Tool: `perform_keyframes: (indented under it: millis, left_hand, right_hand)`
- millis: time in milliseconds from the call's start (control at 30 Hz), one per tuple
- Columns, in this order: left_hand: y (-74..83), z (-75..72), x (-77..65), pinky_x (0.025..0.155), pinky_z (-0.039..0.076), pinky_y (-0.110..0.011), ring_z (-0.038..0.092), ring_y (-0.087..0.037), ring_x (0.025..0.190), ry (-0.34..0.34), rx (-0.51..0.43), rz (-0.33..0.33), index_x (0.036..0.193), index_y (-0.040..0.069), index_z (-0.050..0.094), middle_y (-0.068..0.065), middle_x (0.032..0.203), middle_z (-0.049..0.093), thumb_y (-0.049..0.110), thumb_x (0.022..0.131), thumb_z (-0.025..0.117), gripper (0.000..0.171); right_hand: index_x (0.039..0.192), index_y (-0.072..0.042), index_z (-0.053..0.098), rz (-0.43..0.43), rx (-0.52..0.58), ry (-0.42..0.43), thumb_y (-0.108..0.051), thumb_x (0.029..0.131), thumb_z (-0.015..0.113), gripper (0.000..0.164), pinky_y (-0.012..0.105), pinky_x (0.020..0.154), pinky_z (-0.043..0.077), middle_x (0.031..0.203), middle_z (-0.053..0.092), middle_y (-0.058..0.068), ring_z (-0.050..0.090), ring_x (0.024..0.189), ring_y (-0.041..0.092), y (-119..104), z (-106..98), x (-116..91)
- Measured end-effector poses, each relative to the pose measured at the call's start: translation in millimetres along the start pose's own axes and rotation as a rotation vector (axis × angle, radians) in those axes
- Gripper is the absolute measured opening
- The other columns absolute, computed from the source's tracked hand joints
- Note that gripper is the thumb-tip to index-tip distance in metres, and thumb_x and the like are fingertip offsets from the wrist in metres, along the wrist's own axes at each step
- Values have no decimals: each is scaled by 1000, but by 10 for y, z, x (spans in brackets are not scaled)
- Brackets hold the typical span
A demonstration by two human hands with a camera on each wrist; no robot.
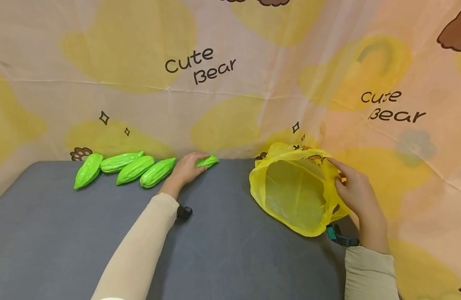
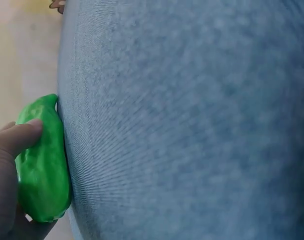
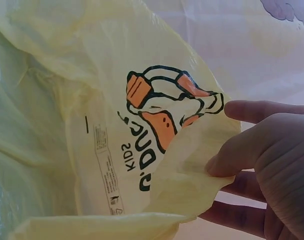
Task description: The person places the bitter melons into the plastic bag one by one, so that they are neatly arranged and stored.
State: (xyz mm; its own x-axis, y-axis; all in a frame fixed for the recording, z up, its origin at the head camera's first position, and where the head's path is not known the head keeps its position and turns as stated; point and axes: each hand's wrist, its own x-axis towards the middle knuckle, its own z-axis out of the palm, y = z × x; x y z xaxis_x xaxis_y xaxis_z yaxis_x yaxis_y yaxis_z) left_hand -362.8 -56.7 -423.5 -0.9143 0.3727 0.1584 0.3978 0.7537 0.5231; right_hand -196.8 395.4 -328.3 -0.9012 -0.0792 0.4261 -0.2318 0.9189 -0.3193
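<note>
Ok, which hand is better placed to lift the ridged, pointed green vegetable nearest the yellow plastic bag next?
Left, most likely: the left hand grips that green vegetable, its thumb laid across it. The right hand is busy holding the yellow bag by its rim, farther to the right.

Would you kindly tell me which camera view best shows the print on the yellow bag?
The right wrist view: the print on the yellow bag is large, its orange patches and some lettering clear. The head view shows only small orange and dark bits near the right hand; the left wrist view shows none.
</note>
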Motion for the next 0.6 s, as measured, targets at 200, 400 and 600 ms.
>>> perform_keyframes:
  millis: [200,400,600]
  left_hand:
    - [-3,40,-24,115,41,-53,51,-35,139,65,-83,14,141,18,62,-12,145,60,17,95,70,47]
    - [40,109,-77,115,42,-52,52,-35,138,100,-157,49,139,16,64,-13,144,61,16,93,73,47]
    - [150,111,-187,114,44,-49,56,-30,136,131,-217,30,133,21,69,-8,138,67,24,91,77,43]
  right_hand:
    - [147,-8,53,14,-9,-18,7,91,57,58,24,47,34,115,65,36,50,58,21,-12,21,11]
    - [148,-9,52,28,-11,-23,4,92,57,58,24,45,34,111,66,38,55,60,21,-18,2,-11]
    - [148,-10,52,34,4,-30,0,97,54,52,24,44,34,113,66,37,48,48,17,-39,-23,-25]
